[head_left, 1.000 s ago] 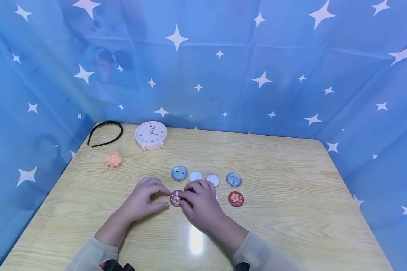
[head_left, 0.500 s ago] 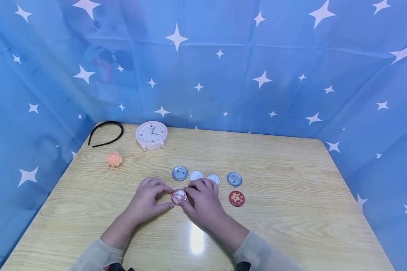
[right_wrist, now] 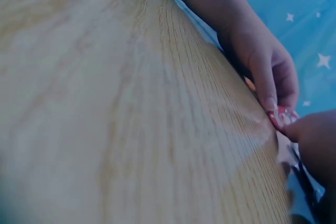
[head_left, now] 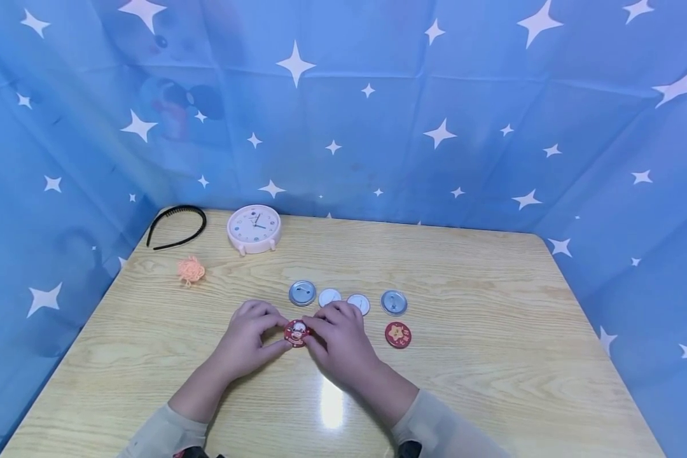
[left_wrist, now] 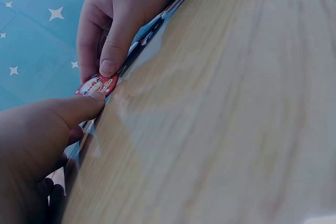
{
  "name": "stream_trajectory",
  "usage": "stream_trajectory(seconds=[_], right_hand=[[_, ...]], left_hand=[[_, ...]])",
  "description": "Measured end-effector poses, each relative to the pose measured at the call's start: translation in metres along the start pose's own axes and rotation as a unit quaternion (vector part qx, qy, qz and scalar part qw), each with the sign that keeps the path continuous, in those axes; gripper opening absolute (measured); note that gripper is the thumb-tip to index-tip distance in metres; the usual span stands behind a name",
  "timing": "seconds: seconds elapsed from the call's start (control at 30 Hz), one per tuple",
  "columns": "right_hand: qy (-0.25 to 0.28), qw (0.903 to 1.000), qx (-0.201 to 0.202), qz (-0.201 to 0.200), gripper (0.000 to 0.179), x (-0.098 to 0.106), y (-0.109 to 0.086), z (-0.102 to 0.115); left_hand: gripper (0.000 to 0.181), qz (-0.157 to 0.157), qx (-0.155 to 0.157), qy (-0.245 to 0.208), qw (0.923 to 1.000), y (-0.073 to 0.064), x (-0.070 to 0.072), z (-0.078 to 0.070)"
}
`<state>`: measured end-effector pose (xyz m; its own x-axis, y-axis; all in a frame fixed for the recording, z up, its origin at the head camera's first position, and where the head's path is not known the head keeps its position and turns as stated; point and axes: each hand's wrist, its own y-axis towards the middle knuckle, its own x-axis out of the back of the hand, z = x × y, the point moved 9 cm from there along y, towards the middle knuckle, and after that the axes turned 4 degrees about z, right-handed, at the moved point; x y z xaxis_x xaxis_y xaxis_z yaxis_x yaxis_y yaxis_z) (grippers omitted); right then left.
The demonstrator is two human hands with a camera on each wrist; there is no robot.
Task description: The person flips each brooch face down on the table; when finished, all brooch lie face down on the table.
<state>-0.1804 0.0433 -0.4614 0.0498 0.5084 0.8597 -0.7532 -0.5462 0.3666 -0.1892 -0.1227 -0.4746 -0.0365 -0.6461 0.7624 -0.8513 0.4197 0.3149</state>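
A round red button badge (head_left: 296,333) with a white cartoon figure lies face up between my hands. My left hand (head_left: 246,340) pinches its left edge between thumb and fingers. From the other side my right hand (head_left: 340,340) pinches its right edge, thumb nearer me. In the left wrist view, both thumbs press at the rim of the badge (left_wrist: 97,84). The right wrist view has the same badge (right_wrist: 283,116) between the fingertips. To the right lies a red badge with a yellow star (head_left: 397,334).
Behind the hands, face-down badges form a row: a silver one (head_left: 303,292), two white ones, the second (head_left: 358,304) partly behind my right hand, and another silver one (head_left: 394,303). Farther left are a pink clock (head_left: 254,228), peach yarn (head_left: 191,270) and a black headband (head_left: 177,227).
My right fingers have drawn back from over the badge to its right edge, so its face shows. My left fingertips have come in to its left edge. The other badges stay put.
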Motion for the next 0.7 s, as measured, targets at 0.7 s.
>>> stream_trajectory(seconds=[0.7], right_hand=[[0.027, 0.9979, 0.027, -0.052, 0.024, 0.0102, 0.0005, 0.0041]], left_hand=[[0.033, -0.043, -0.038, -0.024, 0.9981, -0.0008, 0.0072, -0.0028]])
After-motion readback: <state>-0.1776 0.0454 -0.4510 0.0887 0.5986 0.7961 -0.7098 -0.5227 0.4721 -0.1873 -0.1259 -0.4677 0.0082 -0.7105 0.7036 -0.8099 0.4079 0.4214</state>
